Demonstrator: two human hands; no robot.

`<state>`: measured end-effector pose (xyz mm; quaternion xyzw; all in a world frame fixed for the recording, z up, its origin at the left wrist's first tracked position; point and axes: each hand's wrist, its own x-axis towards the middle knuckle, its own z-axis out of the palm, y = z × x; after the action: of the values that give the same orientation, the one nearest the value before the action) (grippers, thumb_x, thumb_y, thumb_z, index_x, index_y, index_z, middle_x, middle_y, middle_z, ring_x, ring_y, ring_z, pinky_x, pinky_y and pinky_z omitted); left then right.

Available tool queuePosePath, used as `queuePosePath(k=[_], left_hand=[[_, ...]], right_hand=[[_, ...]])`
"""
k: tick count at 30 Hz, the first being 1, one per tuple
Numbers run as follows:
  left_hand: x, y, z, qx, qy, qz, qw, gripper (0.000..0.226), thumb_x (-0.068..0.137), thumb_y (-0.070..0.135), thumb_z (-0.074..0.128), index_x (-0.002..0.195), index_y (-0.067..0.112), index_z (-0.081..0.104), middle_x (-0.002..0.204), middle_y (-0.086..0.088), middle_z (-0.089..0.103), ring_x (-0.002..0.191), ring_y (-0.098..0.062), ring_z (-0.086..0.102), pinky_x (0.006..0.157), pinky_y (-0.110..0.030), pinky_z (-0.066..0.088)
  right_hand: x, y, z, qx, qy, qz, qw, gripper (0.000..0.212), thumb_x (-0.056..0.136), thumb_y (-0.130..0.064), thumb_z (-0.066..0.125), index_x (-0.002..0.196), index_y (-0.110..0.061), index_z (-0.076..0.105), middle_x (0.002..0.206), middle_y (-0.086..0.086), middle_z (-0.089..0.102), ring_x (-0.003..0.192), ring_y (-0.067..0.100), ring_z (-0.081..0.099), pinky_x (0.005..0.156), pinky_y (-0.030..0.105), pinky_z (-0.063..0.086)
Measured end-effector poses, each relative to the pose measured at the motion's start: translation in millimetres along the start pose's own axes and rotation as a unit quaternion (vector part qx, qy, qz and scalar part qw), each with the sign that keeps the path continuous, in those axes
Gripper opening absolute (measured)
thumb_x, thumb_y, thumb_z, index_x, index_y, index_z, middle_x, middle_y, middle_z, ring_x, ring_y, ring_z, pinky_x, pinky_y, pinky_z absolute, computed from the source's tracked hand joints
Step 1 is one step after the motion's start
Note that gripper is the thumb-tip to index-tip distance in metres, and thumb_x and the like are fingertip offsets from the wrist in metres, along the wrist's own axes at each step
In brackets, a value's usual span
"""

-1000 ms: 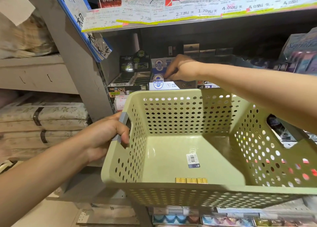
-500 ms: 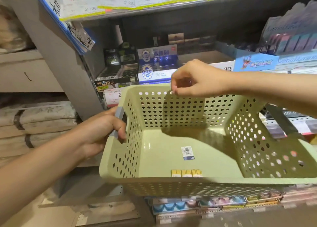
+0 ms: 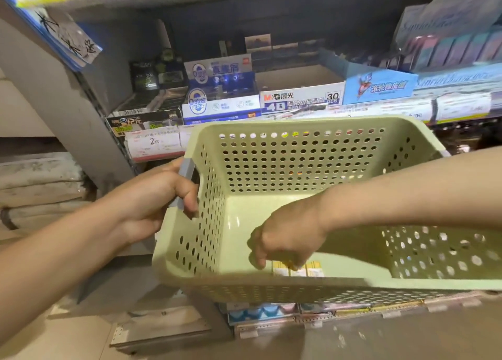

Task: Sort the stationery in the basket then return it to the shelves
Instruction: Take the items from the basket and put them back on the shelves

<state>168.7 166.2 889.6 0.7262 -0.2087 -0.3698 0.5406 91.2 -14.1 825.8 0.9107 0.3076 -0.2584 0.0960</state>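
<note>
I hold a pale green perforated basket (image 3: pixel 298 169) in front of the shelves. My left hand (image 3: pixel 152 199) grips its grey side handle (image 3: pixel 184 180). My right hand (image 3: pixel 285 240) reaches down inside the basket, fingers curled over a row of small yellow-and-white eraser packs (image 3: pixel 298 270) lying against the near wall. The fingertips touch the packs; whether they pinch one is hidden by the hand. The shelf behind holds eraser display boxes: a blue-white box (image 3: pixel 220 101) and an M&G 4B eraser box (image 3: pixel 301 96).
A black-green box (image 3: pixel 144 115) stands at the shelf's left end, a light blue display box (image 3: pixel 380 85) to the right. Price tags (image 3: pixel 154 142) line the shelf edge. A lower shelf (image 3: pixel 271 313) holds more stationery. Folded bedding (image 3: pixel 40 185) sits at far left.
My right hand came back from the shelf, passed over the basket's far rim and dropped inside onto the yellow packs. The view tilted downward. My left hand kept its grip on the handle.
</note>
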Motion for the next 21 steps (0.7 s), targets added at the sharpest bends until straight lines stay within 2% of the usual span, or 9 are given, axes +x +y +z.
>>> queuePosePath(k=[3,6,12,18,21], left_hand=[[5.4,3.0,11.5,-0.006,0.013,-0.002,1.0,0.063,0.039,-0.008,0.043,0.09,0.02,0.068,0.082,-0.021,0.06,0.072,-0.033,0.052,0.066,-0.035,0.046],[8.6,6.0,24.1,-0.017,0.018,-0.003,1.0,0.06,0.04,-0.008,0.042,0.087,0.02,0.067,0.077,-0.02,0.056,0.068,-0.03,0.049,0.064,-0.033,0.043],[11.6,7.6,36.7,-0.032,0.01,-0.012,0.999,0.06,0.045,-0.011,0.041,0.088,0.021,0.066,0.072,-0.018,0.063,0.058,-0.028,0.055,0.062,-0.033,0.045],[11.6,8.0,39.7,-0.036,0.005,-0.019,0.999,0.059,0.046,-0.011,0.041,0.091,0.019,0.064,0.058,-0.012,0.062,0.044,-0.023,0.055,0.053,-0.029,0.048],[10.9,8.5,41.2,-0.039,0.009,-0.019,0.999,0.062,0.044,-0.01,0.041,0.092,0.019,0.065,0.059,-0.013,0.061,0.044,-0.024,0.054,0.055,-0.029,0.046]], right_hand=[[-5.9,5.3,9.9,-0.045,-0.001,-0.026,0.999,0.055,0.079,-0.019,0.071,0.13,-0.018,0.049,0.12,0.004,0.051,0.082,0.014,0.04,0.062,0.024,0.031],[-10.3,12.0,19.6,-0.06,0.011,-0.053,0.997,0.051,0.077,-0.022,0.073,0.124,-0.017,0.055,0.114,0.003,0.052,0.077,0.013,0.04,0.049,0.018,0.024],[-17.4,20.0,26.0,-0.045,0.013,-0.061,0.997,0.048,0.073,-0.02,0.076,0.116,-0.014,0.057,0.11,0.004,0.051,0.071,0.015,0.038,0.047,0.018,0.022],[-21.2,22.3,29.7,-0.052,0.008,-0.074,0.996,0.051,0.071,-0.021,0.078,0.116,-0.014,0.056,0.109,0.004,0.05,0.073,0.017,0.04,0.048,0.018,0.024],[-22.2,22.7,29.8,-0.064,0.005,-0.079,0.995,0.052,0.071,-0.021,0.078,0.117,-0.015,0.056,0.109,0.004,0.049,0.073,0.017,0.04,0.047,0.019,0.025]])
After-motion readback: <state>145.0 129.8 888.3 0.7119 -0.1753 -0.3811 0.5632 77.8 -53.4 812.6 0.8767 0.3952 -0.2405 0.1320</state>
